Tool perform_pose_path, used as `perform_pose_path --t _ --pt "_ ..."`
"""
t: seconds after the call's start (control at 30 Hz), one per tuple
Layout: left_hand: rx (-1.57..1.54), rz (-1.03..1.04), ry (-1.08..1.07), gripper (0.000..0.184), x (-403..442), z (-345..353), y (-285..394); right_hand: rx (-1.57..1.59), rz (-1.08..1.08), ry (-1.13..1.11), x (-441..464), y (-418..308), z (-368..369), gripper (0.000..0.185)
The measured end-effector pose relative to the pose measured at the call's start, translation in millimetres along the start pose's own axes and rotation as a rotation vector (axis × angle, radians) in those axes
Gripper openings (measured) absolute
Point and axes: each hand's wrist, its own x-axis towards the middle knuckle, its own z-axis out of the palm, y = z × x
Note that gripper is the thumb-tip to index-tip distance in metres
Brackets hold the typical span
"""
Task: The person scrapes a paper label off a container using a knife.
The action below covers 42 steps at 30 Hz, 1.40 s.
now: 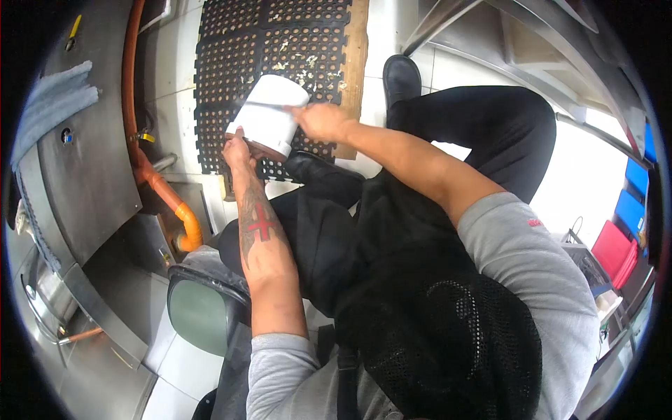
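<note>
A white, rounded container-like object [269, 108] with a brownish lower edge is tilted over the black floor mat. My left hand [241, 150] grips its lower left edge, with the thumb up against the white side. On the other side, my right hand [323, 122] is closed, its fingertips at the white surface. A thin greyish line crosses the white object near those fingertips; whether it is a tool or a seam, I cannot tell. What the right fingers hold, if anything, is hidden.
Pale scraps lie on the perforated rubber mat [308, 49]. An orange pipe [164, 189] runs down the left beside a steel unit [87, 140] with a blue-grey cloth [52, 105]. A green-grey rounded object [196, 315] stands near my left arm. Steel furniture [483, 42] is upper right.
</note>
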Motion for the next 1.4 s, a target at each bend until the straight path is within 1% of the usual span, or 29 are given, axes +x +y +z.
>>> perform_pose_path --t 0.03,0.07,0.17,0.2,0.23,0.3,0.33,0.37,0.4,0.5,0.53,0.57,0.63,0.67,0.7,0.77,0.8,0.87,0.93,1.0,1.03,1.07,1.1,1.17,1.2,1.23,1.3,1.37,1.4 --pt "0.007 -0.026 -0.007 0.031 6 -5 -4 -0.014 0.011 0.068 1 4 1 0.051" --pt "0.015 -0.052 -0.016 0.033 7 -8 -5 -0.010 0.009 0.062 2 1 1 0.051" --pt "0.048 -0.057 0.006 0.035 10 -5 -4 0.063 0.191 0.041 10 -4 -7 0.053" --pt "-0.029 -0.040 0.020 0.037 5 -3 -4 -0.068 0.062 0.042 7 -14 -1 0.051" --pt "-0.031 -0.040 0.019 0.037 2 0 -1 -0.040 -0.009 0.007 2 -22 4 0.051" --pt "-0.056 -0.048 -0.005 0.040 7 -4 -5 -0.136 -0.111 0.018 -4 -20 8 0.051" --pt "-0.057 -0.050 -0.003 0.040 11 -6 -6 -0.061 -0.005 0.043 -3 -11 3 0.050" --pt "0.022 -0.064 -0.002 0.042 17 -8 -6 0.012 0.095 0.064 6 1 -7 0.049" --pt "0.108 -0.079 -0.004 0.044 18 -13 -7 0.027 0.301 0.035 30 33 11 0.047" --pt "0.088 0.000 0.040 0.047 16 -9 -11 0.012 0.319 0.114 12 31 -13 0.044" --pt "-0.008 -0.039 0.024 0.044 16 -7 -12 0.003 0.307 0.088 6 23 -20 0.045" --pt "-0.010 -0.042 0.030 0.044 6 -5 -6 0.002 0.303 0.081 4 18 -17 0.045" --pt "0.243 -0.039 0.109 0.041 -16 4 16 0.141 0.281 0.069 5 8 -8 0.045" --pt "0.188 0.011 0.094 0.035 -8 6 9 0.166 0.259 0.016 0 -8 -12 0.044" --pt "0.191 0.015 0.095 0.035 -4 4 6 0.171 0.258 0.019 -6 -25 -17 0.044" --pt "0.335 0.200 0.063 0.030 3 2 -3 0.165 0.090 -0.152 -14 -51 -24 0.042" --pt "0.342 0.242 0.048 0.035 13 -1 -9 0.164 0.092 -0.156 -15 -54 -23 0.042" --pt "0.389 0.240 0.064 0.037 23 -11 -19 0.134 0.032 -0.095 -14 -61 -20 0.040" --pt "0.442 0.245 0.057 0.040 9 -14 -10 0.104 0.059 -0.101 1 -37 -9 0.040" --pt "0.418 0.251 0.050 0.041 18 -21 -20 0.070 0.090 -0.102 25 1 0 0.040" --pt "0.389 0.254 0.040 0.042 21 -23 -23 0.023 0.206 -0.184 40 22 3 0.041" --pt "0.391 0.253 0.042 0.042 17 -22 -20 -0.022 0.325 -0.268 41 21 -5 0.041" --pt "0.407 0.264 0.050 0.043 12 -22 -17 -0.018 0.329 -0.270 37 14 -5 0.041" --pt "0.414 0.273 0.057 0.043 5 -16 -10 0.167 0.273 -0.088 24 -12 -11 0.040" --pt "0.361 0.257 0.031 0.042 1 -15 -8 0.108 0.157 -0.082 17 -30 -15 0.039" --pt "0.312 0.242 0.005 0.042 -1 -16 -7 0.092 0.075 -0.148 14 -44 -15 0.039" --pt "0.328 0.256 0.002 0.042 14 -22 -17 0.104 -0.004 -0.146 10 -54 -17 0.040" --pt "0.342 0.274 0.005 0.042 23 -30 -27 0.025 0.085 -0.131 26 -30 -12 0.041" --pt "0.405 0.332 0.002 0.042 21 -31 -28 -0.034 0.130 -0.195 48 -5 -6 0.040"
